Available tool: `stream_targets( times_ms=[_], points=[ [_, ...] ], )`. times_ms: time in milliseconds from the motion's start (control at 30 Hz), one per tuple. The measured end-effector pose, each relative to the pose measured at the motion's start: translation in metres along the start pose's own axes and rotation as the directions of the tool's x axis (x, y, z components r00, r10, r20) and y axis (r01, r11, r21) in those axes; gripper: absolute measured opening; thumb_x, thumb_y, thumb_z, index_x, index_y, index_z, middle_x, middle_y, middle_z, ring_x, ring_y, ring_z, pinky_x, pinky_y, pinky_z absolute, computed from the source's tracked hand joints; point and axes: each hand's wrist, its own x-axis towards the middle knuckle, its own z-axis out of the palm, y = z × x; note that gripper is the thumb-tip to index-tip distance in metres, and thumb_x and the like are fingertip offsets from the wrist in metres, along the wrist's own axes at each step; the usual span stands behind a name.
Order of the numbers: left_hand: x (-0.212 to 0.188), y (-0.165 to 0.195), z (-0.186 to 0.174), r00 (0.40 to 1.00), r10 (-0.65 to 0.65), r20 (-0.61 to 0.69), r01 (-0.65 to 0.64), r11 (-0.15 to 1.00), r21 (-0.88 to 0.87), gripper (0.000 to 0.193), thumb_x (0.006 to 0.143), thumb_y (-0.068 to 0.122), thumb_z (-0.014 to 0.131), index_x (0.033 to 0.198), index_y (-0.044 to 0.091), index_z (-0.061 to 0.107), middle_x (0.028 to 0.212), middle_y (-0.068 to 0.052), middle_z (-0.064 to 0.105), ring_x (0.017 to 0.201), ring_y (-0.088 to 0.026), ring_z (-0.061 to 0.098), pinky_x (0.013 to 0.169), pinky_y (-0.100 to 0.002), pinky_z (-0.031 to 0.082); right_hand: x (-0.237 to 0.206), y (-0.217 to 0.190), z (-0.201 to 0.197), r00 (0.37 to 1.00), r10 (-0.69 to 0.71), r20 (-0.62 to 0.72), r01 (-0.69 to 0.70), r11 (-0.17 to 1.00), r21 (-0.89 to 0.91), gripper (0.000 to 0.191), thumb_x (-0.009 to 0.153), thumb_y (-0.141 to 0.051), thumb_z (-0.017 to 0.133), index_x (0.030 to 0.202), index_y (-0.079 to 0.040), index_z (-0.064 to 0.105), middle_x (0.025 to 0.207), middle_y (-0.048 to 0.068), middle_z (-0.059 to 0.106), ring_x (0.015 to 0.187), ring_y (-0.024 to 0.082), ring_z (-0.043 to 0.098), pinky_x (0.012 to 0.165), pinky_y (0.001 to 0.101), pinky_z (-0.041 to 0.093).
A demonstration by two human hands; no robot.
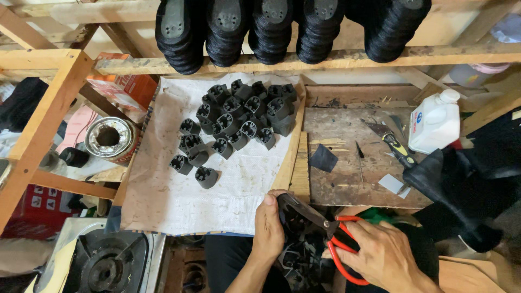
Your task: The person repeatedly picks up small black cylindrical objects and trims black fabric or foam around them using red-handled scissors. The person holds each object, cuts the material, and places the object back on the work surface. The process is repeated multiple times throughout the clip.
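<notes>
My left hand (268,225) grips a black plastic heel piece (288,218) low in the middle of the view. My right hand (382,254) holds red-handled scissors (337,247), whose dark blades (304,209) lie across the heel piece. Below the hands sits a heap of more black heel pieces (297,259). Several black hollow heel blocks (236,122) lie clustered on a white cloth-covered board (179,195) ahead of my left hand.
Stacks of black soles (271,30) rest on a wooden shelf rail above. A worn wooden board (347,163) at right carries a yellow-handled knife (399,149), a black scrap and a white plastic bottle (437,122). A tin (108,138) stands left; a gas burner (106,266) bottom left.
</notes>
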Motion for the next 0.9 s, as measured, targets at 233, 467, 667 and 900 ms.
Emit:
stream_targets(
  times_ms=[233, 467, 667, 900],
  points=[
    [0.001, -0.019, 0.000, 0.975, -0.220, -0.017, 0.208, 0.943, -0.258, 0.061, 0.106, 0.053, 0.030, 0.104, 0.000, 0.060, 0.087, -0.011, 0.071, 0.080, -0.023, 0.067, 0.075, -0.035, 0.056, -0.004, 0.005, 0.005, 0.994, 0.093, 0.065, -0.100, 0.988, 0.117, 0.047, 0.072, -0.045, 0.083, 0.107, -0.014, 0.074, 0.092, 0.007, 0.075, 0.070, 0.030, 0.073, 0.060, 0.0407, 0.056],
    [0.002, -0.019, 0.008, 0.764, -0.619, 0.184, 0.547, 0.469, -0.693, 0.067, 0.096, 0.064, 0.039, 0.120, 0.003, 0.057, 0.108, -0.015, 0.066, 0.097, -0.028, 0.068, 0.083, -0.045, 0.060, -0.004, -0.006, 0.018, 0.915, 0.357, 0.190, -0.397, 0.883, 0.251, 0.047, 0.069, -0.049, 0.089, 0.103, -0.019, 0.075, 0.083, 0.008, 0.075, 0.073, 0.033, 0.072, 0.062, 0.0412, 0.056],
    [-0.012, -0.016, 0.005, 0.903, -0.317, 0.290, 0.423, 0.775, -0.470, 0.083, 0.080, 0.012, 0.074, 0.150, 0.011, 0.030, 0.134, -0.011, 0.062, 0.122, -0.019, 0.062, 0.103, -0.031, 0.050, -0.006, 0.000, 0.025, 0.887, 0.384, 0.255, -0.448, 0.848, 0.282, 0.045, 0.069, -0.048, 0.090, 0.102, -0.020, 0.077, 0.078, 0.009, 0.075, 0.071, 0.033, 0.072, 0.063, 0.0404, 0.056],
    [-0.007, -0.014, -0.010, 0.933, -0.230, 0.276, 0.322, 0.877, -0.358, 0.073, 0.081, -0.011, 0.076, 0.146, -0.007, 0.045, 0.127, -0.013, 0.064, 0.114, -0.018, 0.063, 0.099, -0.032, 0.052, -0.004, 0.009, 0.003, 0.877, 0.347, 0.333, -0.427, 0.880, 0.208, 0.057, 0.065, -0.048, 0.092, 0.110, -0.019, 0.072, 0.083, 0.006, 0.070, 0.069, 0.027, 0.070, 0.064, 0.0384, 0.055]
  ],
)
